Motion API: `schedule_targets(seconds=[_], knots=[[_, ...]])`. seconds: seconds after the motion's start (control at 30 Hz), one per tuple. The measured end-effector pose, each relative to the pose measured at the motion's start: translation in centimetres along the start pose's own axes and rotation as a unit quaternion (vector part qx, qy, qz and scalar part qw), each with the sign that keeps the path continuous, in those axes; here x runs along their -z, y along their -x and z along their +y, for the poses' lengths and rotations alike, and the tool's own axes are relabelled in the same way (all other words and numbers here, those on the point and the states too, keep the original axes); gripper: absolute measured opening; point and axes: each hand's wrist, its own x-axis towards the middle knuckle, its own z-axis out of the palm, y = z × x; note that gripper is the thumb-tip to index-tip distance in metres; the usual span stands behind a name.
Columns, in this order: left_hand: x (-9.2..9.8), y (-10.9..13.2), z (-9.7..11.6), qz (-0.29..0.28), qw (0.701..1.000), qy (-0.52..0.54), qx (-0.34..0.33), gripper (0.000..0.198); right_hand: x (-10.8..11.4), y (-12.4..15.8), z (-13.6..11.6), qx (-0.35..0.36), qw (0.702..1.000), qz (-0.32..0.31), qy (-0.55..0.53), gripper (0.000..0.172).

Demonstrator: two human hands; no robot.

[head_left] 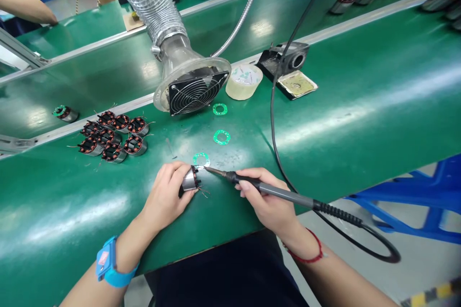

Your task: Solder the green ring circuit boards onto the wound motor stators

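Our left hand (164,195) grips a stator (188,180) seven o'clock from centre, hiding one end — our right hand (272,201) pinches a soldering iron (284,194) toward four; table (360,120) edge crosses six, room toward three.

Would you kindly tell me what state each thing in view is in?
Held coil: tipped on its side in the left grip.
Soldering iron: held in the right grip, tip near the coil; heat cannot be told.
Grouped coils: upright, close together.
Two farther rings: lying flat, apart.
Tape roll: lying flat.
Iron stand: upright, apart from the iron.
Sponge: stained, lying flat.
Fan: running or stopped, cannot tell.
Blue wristband: fastened.
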Motion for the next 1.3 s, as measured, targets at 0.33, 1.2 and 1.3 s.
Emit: schedule_targets(seconds=[0.33, 1.2, 1.3], knots=[[0.2, -0.1, 0.1, -0.002, 1.000, -0.012, -0.004, 0.042, 0.1, -0.1, -0.4, 0.015, 1.000, -0.006, 0.016, 0.011], [0.1, -0.1, 0.2, -0.003, 0.998, -0.050, -0.031, 0.038, -0.2, 0.3, -1.1, 0.084, 0.995, -0.011, 0.053, 0.007], [0.1, -0.1, 0.2, -0.005, 0.998, -0.053, -0.031, 0.037, 0.0, 0.3, -1.0, 0.043, 0.998, -0.021, 0.032, 0.008]])
